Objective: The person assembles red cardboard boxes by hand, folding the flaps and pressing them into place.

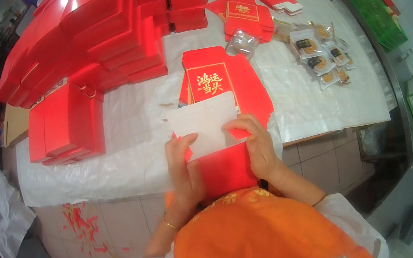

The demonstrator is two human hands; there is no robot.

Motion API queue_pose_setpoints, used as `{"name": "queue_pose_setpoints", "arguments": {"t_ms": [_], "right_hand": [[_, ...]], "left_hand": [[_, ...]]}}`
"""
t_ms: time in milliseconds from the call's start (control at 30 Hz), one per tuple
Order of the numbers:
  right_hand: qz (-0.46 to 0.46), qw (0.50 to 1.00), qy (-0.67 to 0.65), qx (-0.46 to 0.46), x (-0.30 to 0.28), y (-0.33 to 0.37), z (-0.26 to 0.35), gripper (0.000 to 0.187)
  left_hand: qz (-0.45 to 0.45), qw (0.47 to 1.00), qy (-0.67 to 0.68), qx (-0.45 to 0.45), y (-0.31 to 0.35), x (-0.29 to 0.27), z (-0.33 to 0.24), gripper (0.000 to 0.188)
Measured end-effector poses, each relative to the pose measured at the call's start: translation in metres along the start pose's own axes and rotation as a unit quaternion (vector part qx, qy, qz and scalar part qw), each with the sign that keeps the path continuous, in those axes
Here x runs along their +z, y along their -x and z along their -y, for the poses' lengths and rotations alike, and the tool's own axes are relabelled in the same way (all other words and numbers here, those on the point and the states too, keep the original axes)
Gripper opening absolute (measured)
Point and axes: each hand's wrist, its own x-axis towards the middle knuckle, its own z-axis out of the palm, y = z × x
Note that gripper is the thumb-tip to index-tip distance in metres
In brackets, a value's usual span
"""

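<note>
Between my two hands, close to my body, is a partly folded red gift box with a pale inner flap standing up at its far side. My left hand grips its left side, with the thumb on the pale inner face. On the right side my right hand grips it likewise, thumb toward the flap and fingers along the outside. Just beyond lies a stack of flat red box blanks with gold print, partly hidden by the flap.
Finished red boxes are piled high at the back left, with more boxes nearer. Toward the back right are flat red blanks and small wrapped pastries. Red paper scraps litter the tiled floor; a white sheet covers the table.
</note>
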Motion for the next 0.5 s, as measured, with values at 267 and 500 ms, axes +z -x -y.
{"name": "queue_pose_setpoints", "arguments": {"t_ms": [267, 500], "right_hand": [[-0.009, 1.000, 0.014, 0.018, 0.001, 0.007, 0.004, 0.034], [-0.034, 0.992, -0.082, 0.091, 0.003, 0.008, 0.013, 0.020]], "left_hand": [[-0.019, 1.000, -0.003, -0.015, -0.001, -0.003, -0.004, 0.050], [-0.049, 0.992, 0.036, -0.106, -0.009, 0.000, -0.026, 0.035]]}}
